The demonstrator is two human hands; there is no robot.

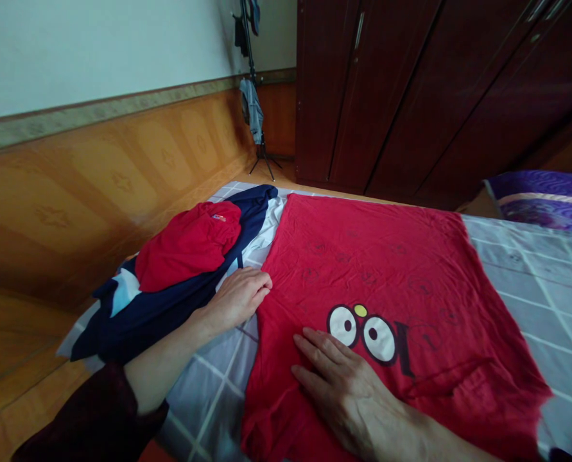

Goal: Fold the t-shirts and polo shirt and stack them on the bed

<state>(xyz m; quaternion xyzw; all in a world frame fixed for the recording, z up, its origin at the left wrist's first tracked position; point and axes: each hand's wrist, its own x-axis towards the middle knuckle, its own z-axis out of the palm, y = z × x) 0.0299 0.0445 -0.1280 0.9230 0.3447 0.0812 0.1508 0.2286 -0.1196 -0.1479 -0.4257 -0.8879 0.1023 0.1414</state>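
A red T-shirt [363, 256] with a printed pair of cartoon eyes lies spread on the bed, its cloth wrinkled at the near right. My left hand [244, 292] is closed on the shirt's left edge, fingertips pinching the fabric. Lower down, my right hand [343, 385] rests flat on the shirt, fingers stretched out just left of the printed eyes. Part of the shirt's near side is hidden under my right hand and forearm.
Left of the shirt is a pile of clothes, with a red garment [189, 247] on a navy one [170, 327]. Beneath is a grey checked bedsheet [550, 289]. A coat rack [251, 58], dark red wardrobe [382, 96] and purple bedding [550, 200] stand beyond.
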